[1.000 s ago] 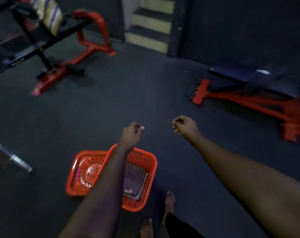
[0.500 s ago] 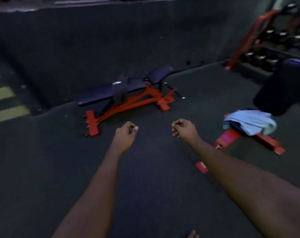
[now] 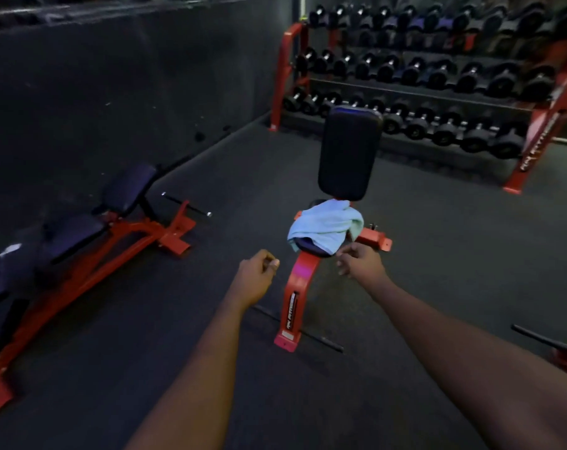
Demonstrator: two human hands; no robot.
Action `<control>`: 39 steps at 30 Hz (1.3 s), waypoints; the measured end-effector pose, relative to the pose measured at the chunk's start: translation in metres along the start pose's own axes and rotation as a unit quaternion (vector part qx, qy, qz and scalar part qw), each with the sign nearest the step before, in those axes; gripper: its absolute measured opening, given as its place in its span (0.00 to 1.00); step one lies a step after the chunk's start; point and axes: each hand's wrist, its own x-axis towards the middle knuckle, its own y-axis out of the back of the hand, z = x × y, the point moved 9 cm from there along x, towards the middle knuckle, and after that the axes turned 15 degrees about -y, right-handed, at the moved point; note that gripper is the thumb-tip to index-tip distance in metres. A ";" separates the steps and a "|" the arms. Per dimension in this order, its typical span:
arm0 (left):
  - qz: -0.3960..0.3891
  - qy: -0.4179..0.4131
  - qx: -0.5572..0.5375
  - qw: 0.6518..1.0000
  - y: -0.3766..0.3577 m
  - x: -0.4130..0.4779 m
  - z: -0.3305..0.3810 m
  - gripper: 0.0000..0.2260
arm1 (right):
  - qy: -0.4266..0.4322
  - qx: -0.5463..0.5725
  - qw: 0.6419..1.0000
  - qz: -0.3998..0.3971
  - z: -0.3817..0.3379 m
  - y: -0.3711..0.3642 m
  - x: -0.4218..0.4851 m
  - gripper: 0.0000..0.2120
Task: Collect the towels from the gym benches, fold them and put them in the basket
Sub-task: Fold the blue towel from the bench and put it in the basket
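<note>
Towel [image 3: 326,227]: pale blue, crumpled on the seat of the upright bench [image 3: 348,154], not yet picked up or folded.
Basket: nowhere in sight from here.
Left hand [image 3: 258,276]: curled into a fist, holding nothing, short of the seat and off to its left.
Right hand [image 3: 360,259]: fingers loosely bent, empty, just beside the towel's near edge, apparently not touching it.
Remaining: by my reckoning, grabbing, folding and carrying this towel to the basket.
</note>
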 end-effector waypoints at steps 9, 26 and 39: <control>-0.063 0.007 -0.002 0.998 -0.088 0.192 -0.057 0.07 | -0.061 -0.013 0.997 0.039 0.006 0.045 0.177 0.07; -0.189 0.184 0.050 0.963 -0.271 0.385 -0.258 0.11 | -0.188 -0.165 0.960 -0.124 0.081 -0.039 0.502 0.10; -0.263 0.157 0.265 0.914 -0.417 0.383 -0.286 0.29 | -0.248 -0.080 0.959 -0.109 0.158 -0.089 0.578 0.12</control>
